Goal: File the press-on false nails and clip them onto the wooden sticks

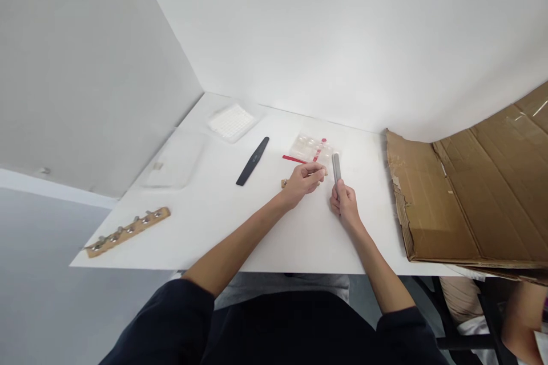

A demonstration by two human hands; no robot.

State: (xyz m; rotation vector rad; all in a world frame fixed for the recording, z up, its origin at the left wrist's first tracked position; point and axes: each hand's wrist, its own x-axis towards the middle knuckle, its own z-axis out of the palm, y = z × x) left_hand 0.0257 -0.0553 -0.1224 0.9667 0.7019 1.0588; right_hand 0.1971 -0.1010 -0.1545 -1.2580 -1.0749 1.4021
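Observation:
My right hand [345, 203] is closed round a slim grey stick [336, 166] with a pale top end, which points away from me. Just left of it, my left hand [303, 181] has its fingertips pinched together on something small and pale that I cannot make out. Beneath the left hand, the end of a small tan piece [284, 183] shows, mostly hidden. Beyond my hands lies a clear plastic sheet [305, 147] with clear bumps and red strips. A black nail file [252, 161] rests flat to the left.
A clear tray with small white squares [232, 122] lies at the back left, and a clear box [173, 162] nearer the left edge. A wooden strip with several metal clips [128, 231] is at the front left corner. Opened cardboard [454, 205] covers the table's right side; a person's arm [524, 319] shows below it.

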